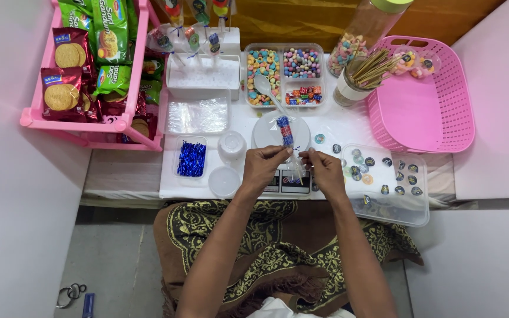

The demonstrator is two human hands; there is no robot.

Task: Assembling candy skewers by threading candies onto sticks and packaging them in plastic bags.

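1. Over the digital scale (287, 184), your left hand (262, 166) and right hand (325, 171) meet around a clear candy packet (287, 134).
2. Your left fingers pinch the packet's neck, closed tight on the plastic; the candy-filled end lies above the scale, on the round white dish (266, 136).
3. Your right fingers close on a thin blue twist tie (297, 149) at that neck.
4. Left of the scale sit a tub of blue ties (191, 159) and 2 white cups (231, 144).
5. Right of the scale, a clear tray (407, 207) holds round stickers.
6. Beyond the scale stands a divided candy box (284, 75), with a pink basket (437, 118) further right.
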